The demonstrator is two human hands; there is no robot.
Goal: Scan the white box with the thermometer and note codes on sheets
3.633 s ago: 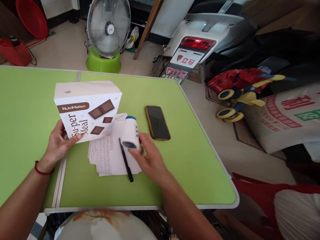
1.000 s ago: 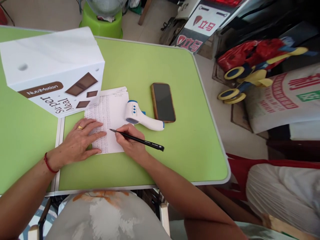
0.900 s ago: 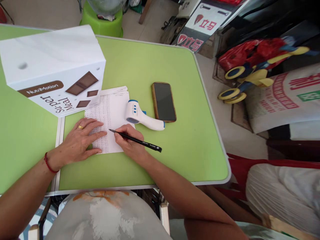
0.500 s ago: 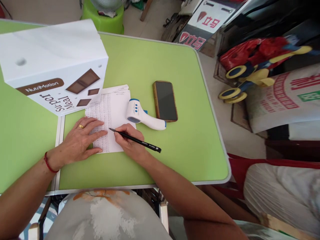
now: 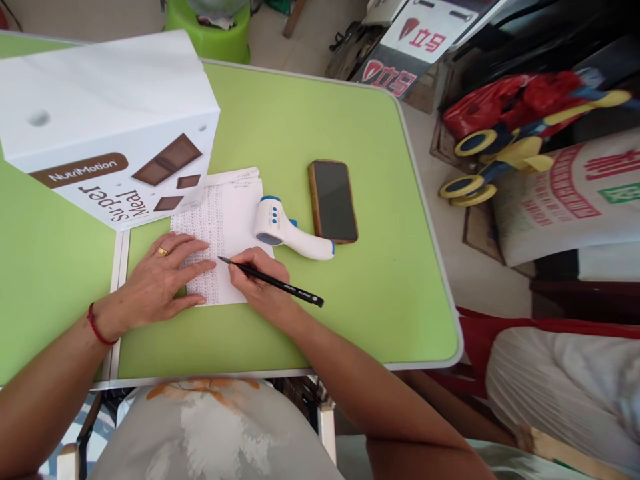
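My right hand point(image 5: 263, 280) grips a black pen point(image 5: 280, 283), its tip at the edge of the handwritten rows on a white sheet of paper point(image 5: 235, 227). Spread across the left part of that sheet, my left hand point(image 5: 163, 280) lies flat with its fingers apart. Dense writing covers the paper's left half; the right half is mostly blank. A white and blue infrared thermometer point(image 5: 290, 233) rests over the sheet's right edge, just beyond my right hand. Its handle end touches or nearly touches a smartphone point(image 5: 333, 200) in a brown case.
A large white NutriMotion box point(image 5: 110, 93) stands on the green table point(image 5: 390, 287) at the left, against the paper's far edge. Beyond the table are a green stool point(image 5: 220, 40), a white sack point(image 5: 575, 200) and a yellow-blue wheeled toy point(image 5: 500, 160). Another person point(image 5: 560, 387) sits at the right.
The view has shifted very slightly. Both hands, the pen and the paper keep practically the same positions.
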